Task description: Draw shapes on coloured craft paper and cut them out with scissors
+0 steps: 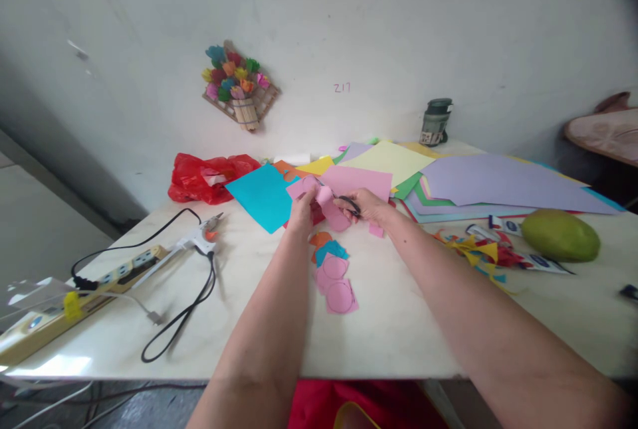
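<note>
My left hand point(304, 210) is closed on a piece of pink paper point(337, 216) with circles drawn on it. In my right hand point(363, 205) is a pair of scissors point(350, 204) with dark handles, its blades at the pink paper and partly hidden by it. Below my hands lie pink squares point(340, 297) with drawn circles, blue cut pieces point(331, 251) and orange cut pieces point(321, 239). A small pink scrap point(376, 229) rests under my right wrist.
A hot glue gun point(197, 240) and power strip point(84, 303) lie left. Behind are a red plastic bag point(209, 180), a blue sheet point(264, 200) and stacked coloured paper point(483, 180). At right are paper scraps point(473, 250), a green mango-like fruit point(561, 235) and a bottle point(436, 122).
</note>
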Demonstrator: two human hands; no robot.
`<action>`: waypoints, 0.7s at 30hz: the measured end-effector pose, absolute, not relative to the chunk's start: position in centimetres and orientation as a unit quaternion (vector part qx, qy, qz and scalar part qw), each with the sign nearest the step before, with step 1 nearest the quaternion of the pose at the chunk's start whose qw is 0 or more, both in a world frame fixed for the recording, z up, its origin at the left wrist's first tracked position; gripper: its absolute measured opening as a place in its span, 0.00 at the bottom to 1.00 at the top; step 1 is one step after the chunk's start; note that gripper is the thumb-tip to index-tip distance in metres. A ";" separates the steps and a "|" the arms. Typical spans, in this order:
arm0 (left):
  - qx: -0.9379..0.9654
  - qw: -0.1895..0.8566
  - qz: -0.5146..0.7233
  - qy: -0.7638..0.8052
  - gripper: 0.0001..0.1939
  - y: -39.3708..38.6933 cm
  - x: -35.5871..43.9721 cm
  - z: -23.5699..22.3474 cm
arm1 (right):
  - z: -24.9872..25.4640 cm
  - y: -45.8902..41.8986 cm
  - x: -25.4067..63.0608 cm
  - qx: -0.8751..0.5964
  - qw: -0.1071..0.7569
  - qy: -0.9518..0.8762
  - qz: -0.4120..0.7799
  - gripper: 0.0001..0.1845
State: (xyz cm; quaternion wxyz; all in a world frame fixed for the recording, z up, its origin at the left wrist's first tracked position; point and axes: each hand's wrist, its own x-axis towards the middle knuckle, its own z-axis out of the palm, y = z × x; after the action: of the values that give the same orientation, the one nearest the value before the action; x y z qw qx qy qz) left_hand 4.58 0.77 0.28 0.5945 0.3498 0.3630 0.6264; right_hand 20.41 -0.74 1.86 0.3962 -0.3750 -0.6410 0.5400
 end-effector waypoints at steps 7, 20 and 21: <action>0.345 0.533 0.667 0.390 0.15 1.3 4.3 0.1 | 2.4 -1.2 20.6 -0.367 0.370 -0.643 0.561 0.12; 0.380 0.515 0.669 0.378 0.12 1.4 4.7 0.1 | 2.0 -0.9 21.1 -0.377 0.377 -0.650 0.541 0.13; 0.384 0.509 0.676 0.370 0.12 1.4 4.8 0.2 | 1.9 -0.9 21.1 -0.375 0.378 -0.652 0.540 0.13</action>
State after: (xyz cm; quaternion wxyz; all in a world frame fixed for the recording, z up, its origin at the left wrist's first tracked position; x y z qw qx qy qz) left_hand 4.78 1.39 0.22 0.5087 0.3842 0.3705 0.6755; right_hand 21.10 -0.89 1.95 0.3778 -0.3752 -0.6519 0.5400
